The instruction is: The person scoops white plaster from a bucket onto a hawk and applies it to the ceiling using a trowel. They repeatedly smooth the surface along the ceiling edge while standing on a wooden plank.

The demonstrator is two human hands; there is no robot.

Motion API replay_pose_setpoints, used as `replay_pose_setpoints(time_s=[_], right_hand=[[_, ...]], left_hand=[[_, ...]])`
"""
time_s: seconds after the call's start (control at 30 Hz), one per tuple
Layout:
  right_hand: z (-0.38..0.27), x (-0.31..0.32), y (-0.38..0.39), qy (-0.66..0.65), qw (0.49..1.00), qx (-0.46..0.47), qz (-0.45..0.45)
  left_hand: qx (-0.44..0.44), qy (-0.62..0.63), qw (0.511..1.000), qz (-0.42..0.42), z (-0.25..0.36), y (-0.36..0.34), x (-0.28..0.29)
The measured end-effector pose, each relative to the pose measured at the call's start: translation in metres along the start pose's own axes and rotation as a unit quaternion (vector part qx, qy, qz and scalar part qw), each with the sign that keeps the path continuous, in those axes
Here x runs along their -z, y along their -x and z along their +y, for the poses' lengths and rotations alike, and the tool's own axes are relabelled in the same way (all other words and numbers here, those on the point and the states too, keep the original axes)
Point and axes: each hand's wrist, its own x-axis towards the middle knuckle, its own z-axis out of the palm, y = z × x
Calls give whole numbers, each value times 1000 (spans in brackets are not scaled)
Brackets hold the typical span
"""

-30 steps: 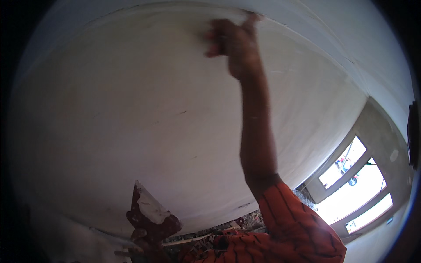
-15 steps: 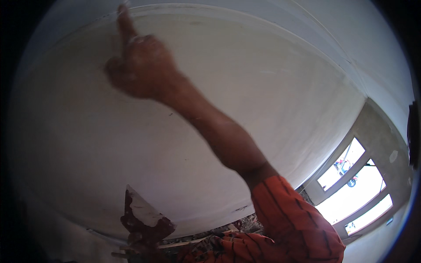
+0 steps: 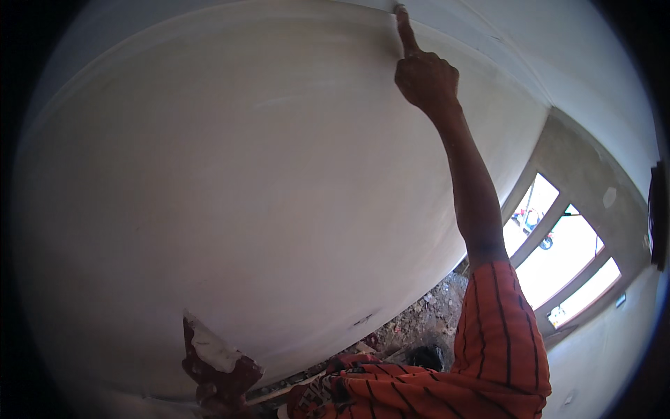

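My right hand (image 3: 427,78) is raised high with the arm stretched out. Its index finger is extended and the other fingers are curled, with nothing held. The fingertip, whitish at the end, is at the seam (image 3: 373,8) where the pale wall (image 3: 272,181) meets the ceiling. Low at the left, my left hand (image 3: 218,399) is dim and partly cut off by the lower edge. It grips a dark red, flat scraper (image 3: 234,380) with a pointed corner. White putty (image 3: 215,349) lies on the scraper's face.
Rubble and dirt (image 3: 426,314) cover the ground along the wall's foot, with a black object (image 3: 426,356) on it. At the right, a grey wall has bright openings (image 3: 558,251), and a motorbike (image 3: 534,222) shows outside. The ceiling (image 3: 551,56) curves overhead.
My right hand has swept rightward along the top seam, its index finger still stretched out. The scraper in my left hand sits slightly lower and farther left in the picture.
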Motion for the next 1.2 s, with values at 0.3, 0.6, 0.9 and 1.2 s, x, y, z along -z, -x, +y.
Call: replay_pose_setpoints(time_s=[0.3,0.6,0.9,1.2], right_hand=[[119,-53,-24,36,986,-143,-77],[197,-91,-59,-724,630,-281,17],[154,-88,-81,-787,614,-62,9],[-33,-4,112,-655,557,365,-358]], left_hand=[[4,-3,1000,1,8,-13,0],[-15,-38,999,-18,8,-18,-12],[-114,-207,969,-71,11,16,-3],[-95,-75,979,-161,16,63,-92]])
